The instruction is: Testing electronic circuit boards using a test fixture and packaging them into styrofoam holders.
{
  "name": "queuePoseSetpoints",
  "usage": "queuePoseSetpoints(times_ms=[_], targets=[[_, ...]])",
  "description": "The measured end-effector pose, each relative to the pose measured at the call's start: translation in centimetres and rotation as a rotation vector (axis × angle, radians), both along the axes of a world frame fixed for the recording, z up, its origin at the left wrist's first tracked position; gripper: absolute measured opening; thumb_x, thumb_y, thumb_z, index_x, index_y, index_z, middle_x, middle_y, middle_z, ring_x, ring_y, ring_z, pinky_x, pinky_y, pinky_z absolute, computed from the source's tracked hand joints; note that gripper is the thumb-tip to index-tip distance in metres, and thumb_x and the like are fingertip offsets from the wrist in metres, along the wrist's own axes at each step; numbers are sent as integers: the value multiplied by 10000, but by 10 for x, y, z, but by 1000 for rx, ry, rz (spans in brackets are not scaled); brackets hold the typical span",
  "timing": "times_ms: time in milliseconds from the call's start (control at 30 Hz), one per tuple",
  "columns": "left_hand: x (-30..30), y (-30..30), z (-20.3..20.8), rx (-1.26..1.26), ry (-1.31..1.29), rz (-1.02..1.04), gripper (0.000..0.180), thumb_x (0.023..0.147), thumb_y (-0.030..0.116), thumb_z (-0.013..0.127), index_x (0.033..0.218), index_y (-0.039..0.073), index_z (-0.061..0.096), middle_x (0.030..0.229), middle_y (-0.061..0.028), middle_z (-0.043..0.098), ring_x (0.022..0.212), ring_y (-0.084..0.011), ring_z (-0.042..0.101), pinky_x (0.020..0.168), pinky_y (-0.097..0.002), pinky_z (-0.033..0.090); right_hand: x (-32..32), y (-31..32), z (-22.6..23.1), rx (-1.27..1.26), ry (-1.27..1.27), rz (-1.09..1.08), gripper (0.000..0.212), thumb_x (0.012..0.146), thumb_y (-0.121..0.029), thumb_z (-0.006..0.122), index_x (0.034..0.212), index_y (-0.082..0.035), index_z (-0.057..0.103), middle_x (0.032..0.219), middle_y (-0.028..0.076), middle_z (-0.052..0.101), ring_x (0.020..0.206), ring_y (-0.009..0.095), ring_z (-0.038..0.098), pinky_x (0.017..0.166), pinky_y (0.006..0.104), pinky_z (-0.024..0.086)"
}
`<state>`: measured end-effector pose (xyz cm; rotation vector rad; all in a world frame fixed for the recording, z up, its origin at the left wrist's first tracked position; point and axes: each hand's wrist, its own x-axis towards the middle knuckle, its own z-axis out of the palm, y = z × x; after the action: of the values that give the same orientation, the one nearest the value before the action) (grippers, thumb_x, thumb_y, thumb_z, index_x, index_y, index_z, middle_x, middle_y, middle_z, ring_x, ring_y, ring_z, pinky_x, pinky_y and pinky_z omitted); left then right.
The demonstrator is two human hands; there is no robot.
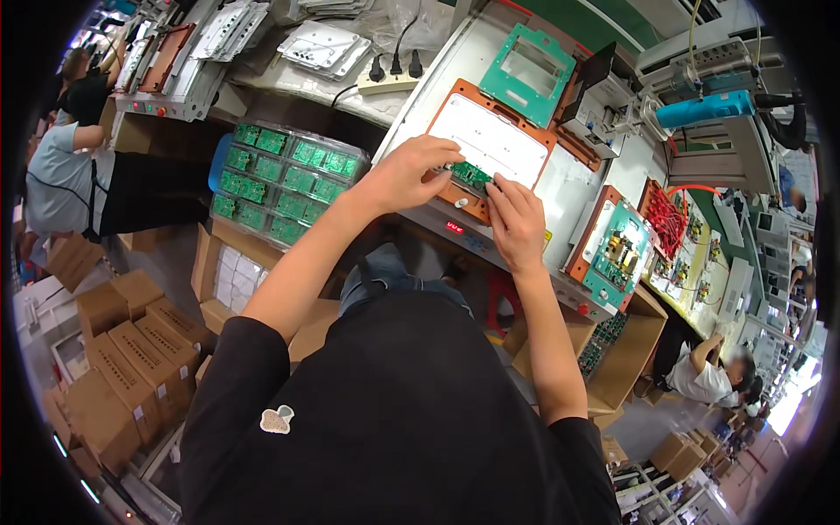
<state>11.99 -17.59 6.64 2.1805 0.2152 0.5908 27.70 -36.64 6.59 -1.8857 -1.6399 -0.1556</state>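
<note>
A small green circuit board [473, 174] is held between my two hands, over the near edge of a white panel lying in a brown fixture frame [538, 164]. My left hand [409, 175] pinches the board's left end, thumb below and fingers above. At its right end, the fingertips of my right hand [516, 223] close on the board. Whether the board rests on the frame or is lifted from it, I cannot tell. Beyond the frame lies a green fixture plate [528, 74] with a rectangular opening.
Clear trays of green circuit boards [289, 181] stand to the left. A power strip [390, 80] lies on the bench behind. At the right are a teal fixture holding a board [619, 248], red wires [665, 220] and a hanging blue electric screwdriver [705, 109]. Cardboard boxes [136, 367] stand lower left.
</note>
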Motion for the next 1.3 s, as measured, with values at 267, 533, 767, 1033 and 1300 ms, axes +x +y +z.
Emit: queuePoseSetpoints(times_ms=[267,533,767,1033,1300], targets=[[-10,-34,9,-24,-98,389,291,807,57,747,1084,1,681,1107,-165,648,1045,-334,622,917,-393,506,24,24,23,-33,-2,45,311,799,-69,742,1109,-72,714,1210,99,667,1129,287,603,933,391,471],[48,-91,-32,108,-245,493,197,861,203,674,823,30,588,916,-140,600,909,-331,595,787,-433,486,235,173,46,-90,83,-71,450,907,-92,582,1341,28,564,1369,227,571,1290,376,523,1121,422,366],[98,-89,-40,90,-335,618,281,725,117,745,912,6,567,991,-144,535,944,-340,528,809,-430,447,426,241,-8,-340,-91,-134,590,951,-258,636,1430,32,451,1394,262,532,1272,414,513,1073,421,403],[49,-65,-30,107,-191,634,184,848,205,710,815,42,633,852,-132,592,829,-321,603,787,-426,503,134,79,79,227,-146,248,270,833,42,659,1090,-11,721,1031,103,730,908,239,682,810,369,532],[-34,-88,-12,-43,-225,763,221,802,-26,709,1006,28,642,1001,-127,599,881,-303,615,758,-343,512,-13,-9,1,-118,-53,100,406,785,-27,703,1189,-55,676,1234,72,670,1155,263,597,1028,433,424]])
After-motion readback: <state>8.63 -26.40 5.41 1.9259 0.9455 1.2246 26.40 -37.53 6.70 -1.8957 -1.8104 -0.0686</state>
